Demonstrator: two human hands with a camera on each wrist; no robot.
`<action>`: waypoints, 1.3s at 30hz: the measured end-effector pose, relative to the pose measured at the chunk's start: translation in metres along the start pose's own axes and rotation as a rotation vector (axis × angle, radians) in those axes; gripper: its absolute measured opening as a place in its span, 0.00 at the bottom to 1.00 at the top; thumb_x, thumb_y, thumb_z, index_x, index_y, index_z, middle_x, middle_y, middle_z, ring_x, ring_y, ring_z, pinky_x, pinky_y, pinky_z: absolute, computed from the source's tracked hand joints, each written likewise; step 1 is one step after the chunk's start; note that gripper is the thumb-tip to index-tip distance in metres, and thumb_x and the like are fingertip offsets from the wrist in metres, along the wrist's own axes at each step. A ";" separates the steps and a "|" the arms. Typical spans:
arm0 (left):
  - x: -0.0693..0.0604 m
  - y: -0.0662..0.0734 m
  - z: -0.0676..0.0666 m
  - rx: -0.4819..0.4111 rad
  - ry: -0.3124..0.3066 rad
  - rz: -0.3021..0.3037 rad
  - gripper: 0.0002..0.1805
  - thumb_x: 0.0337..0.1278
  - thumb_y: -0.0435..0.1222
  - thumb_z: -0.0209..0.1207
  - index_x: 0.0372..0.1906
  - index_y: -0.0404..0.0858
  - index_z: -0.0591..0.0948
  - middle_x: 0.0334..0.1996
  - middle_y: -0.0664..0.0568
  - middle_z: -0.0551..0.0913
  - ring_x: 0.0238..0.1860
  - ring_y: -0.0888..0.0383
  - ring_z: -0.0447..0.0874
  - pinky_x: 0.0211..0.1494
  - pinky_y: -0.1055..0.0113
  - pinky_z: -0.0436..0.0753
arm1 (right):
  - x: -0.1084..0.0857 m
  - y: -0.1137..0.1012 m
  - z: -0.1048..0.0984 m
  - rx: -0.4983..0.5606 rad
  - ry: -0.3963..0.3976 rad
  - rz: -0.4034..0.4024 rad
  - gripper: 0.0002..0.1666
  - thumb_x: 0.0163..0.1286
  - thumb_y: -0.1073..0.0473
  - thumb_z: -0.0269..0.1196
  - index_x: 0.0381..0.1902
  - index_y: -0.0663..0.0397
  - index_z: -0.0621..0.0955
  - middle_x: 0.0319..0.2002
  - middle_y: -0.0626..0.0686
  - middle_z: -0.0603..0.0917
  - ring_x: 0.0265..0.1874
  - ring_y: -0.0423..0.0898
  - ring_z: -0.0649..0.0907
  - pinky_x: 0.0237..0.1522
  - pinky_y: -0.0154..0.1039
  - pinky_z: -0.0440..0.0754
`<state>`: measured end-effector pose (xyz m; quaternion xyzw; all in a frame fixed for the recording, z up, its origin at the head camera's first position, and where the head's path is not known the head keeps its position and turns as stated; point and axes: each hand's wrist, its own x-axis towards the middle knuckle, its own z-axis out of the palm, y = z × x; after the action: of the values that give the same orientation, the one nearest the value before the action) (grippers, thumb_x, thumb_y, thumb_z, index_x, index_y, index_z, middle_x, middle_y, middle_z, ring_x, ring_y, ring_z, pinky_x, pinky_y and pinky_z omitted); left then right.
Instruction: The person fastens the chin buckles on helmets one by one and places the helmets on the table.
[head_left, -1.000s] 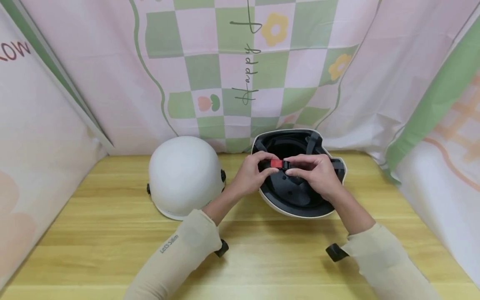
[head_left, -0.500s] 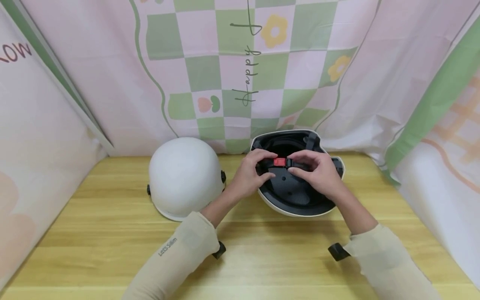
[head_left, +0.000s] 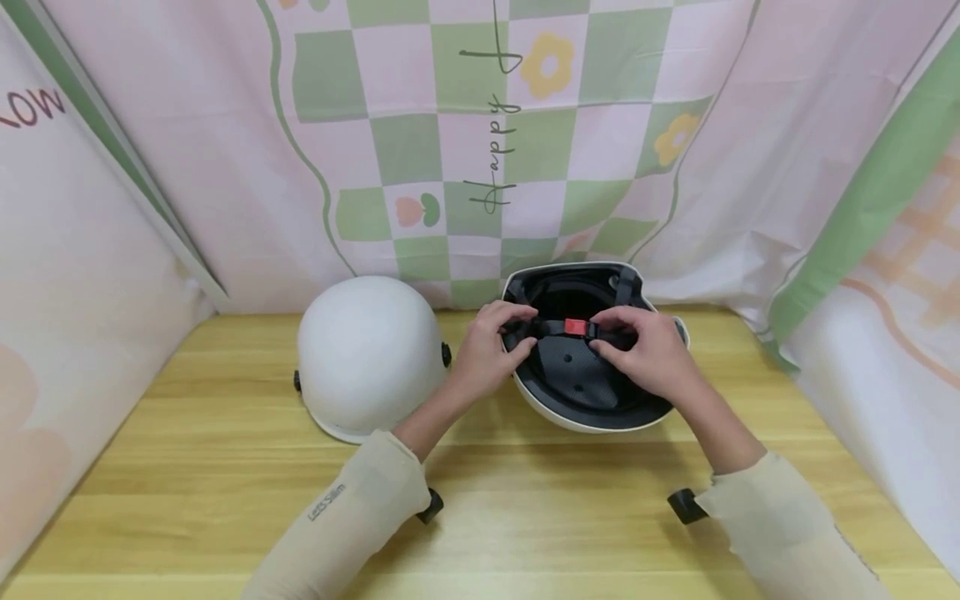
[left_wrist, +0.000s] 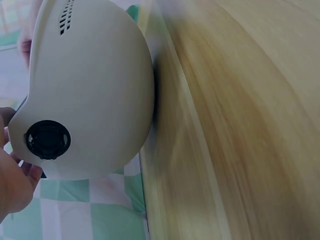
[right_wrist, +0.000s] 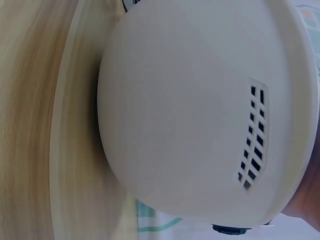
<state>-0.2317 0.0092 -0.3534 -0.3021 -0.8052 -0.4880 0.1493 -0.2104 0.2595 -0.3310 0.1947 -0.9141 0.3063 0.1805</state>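
Pinching a buckle (head_left: 575, 327) over an upturned, padded helmet (head_left: 592, 422)
Right hand (head_left: 651, 354) clamped on, left hand (head_left: 483, 348) fingers apart, strap (head_left: 552, 327) running sideways.

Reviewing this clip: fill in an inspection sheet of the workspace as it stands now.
Surface: wood-grain table, helmets on top.
Job's things: upturned helmet, black strap across its opening, red buckle on the strap; white helmet, dome up, to the left.
Clutter: nothing seen.
Grip: left hand at the strap's left part, pinch unclear; right hand pinches beside the buckle's red part.
Cables: nothing seen.
Surroundings: checked, flower-printed curtain behind.
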 end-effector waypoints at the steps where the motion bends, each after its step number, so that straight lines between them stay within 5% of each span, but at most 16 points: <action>1: 0.000 0.000 0.000 0.000 0.001 0.002 0.18 0.63 0.28 0.68 0.57 0.33 0.84 0.52 0.46 0.84 0.55 0.51 0.80 0.56 0.59 0.81 | 0.000 0.000 0.000 -0.006 -0.010 0.001 0.13 0.63 0.68 0.73 0.46 0.64 0.86 0.42 0.62 0.89 0.45 0.61 0.86 0.51 0.60 0.82; 13: -0.001 -0.002 -0.005 -0.012 -0.007 0.017 0.16 0.63 0.29 0.69 0.55 0.33 0.85 0.51 0.45 0.84 0.52 0.51 0.80 0.53 0.64 0.80 | 0.001 0.004 0.001 0.009 -0.023 -0.040 0.14 0.64 0.71 0.71 0.47 0.63 0.85 0.41 0.58 0.90 0.40 0.55 0.88 0.43 0.54 0.84; 20: -0.001 -0.001 -0.007 0.000 -0.017 -0.002 0.16 0.64 0.29 0.69 0.55 0.33 0.85 0.51 0.44 0.84 0.53 0.50 0.80 0.56 0.56 0.83 | 0.001 0.005 -0.001 0.056 0.032 -0.044 0.11 0.66 0.69 0.71 0.46 0.61 0.87 0.40 0.56 0.91 0.35 0.42 0.86 0.37 0.34 0.83; 27: 0.000 -0.001 -0.011 0.032 -0.049 -0.054 0.15 0.65 0.33 0.69 0.55 0.34 0.85 0.50 0.45 0.84 0.51 0.51 0.80 0.53 0.57 0.81 | -0.001 0.004 -0.010 0.297 0.012 -0.007 0.10 0.70 0.71 0.68 0.48 0.66 0.86 0.42 0.61 0.90 0.37 0.30 0.85 0.39 0.23 0.81; 32: -0.001 -0.004 -0.013 0.037 -0.063 -0.076 0.15 0.66 0.35 0.69 0.55 0.35 0.85 0.52 0.45 0.83 0.52 0.51 0.80 0.53 0.59 0.80 | -0.005 0.005 -0.017 0.504 0.020 0.004 0.11 0.70 0.74 0.65 0.48 0.76 0.83 0.41 0.48 0.90 0.39 0.34 0.88 0.41 0.26 0.84; 39: -0.006 -0.007 -0.014 0.024 -0.046 -0.125 0.18 0.66 0.38 0.69 0.56 0.34 0.85 0.56 0.42 0.79 0.56 0.47 0.77 0.57 0.48 0.79 | -0.011 0.012 -0.024 0.632 0.156 -0.033 0.09 0.67 0.81 0.63 0.46 0.80 0.82 0.37 0.46 0.91 0.35 0.36 0.89 0.39 0.26 0.85</action>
<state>-0.2322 -0.0072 -0.3545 -0.2605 -0.8316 -0.4794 0.1034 -0.2012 0.2861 -0.3238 0.2321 -0.7538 0.5861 0.1854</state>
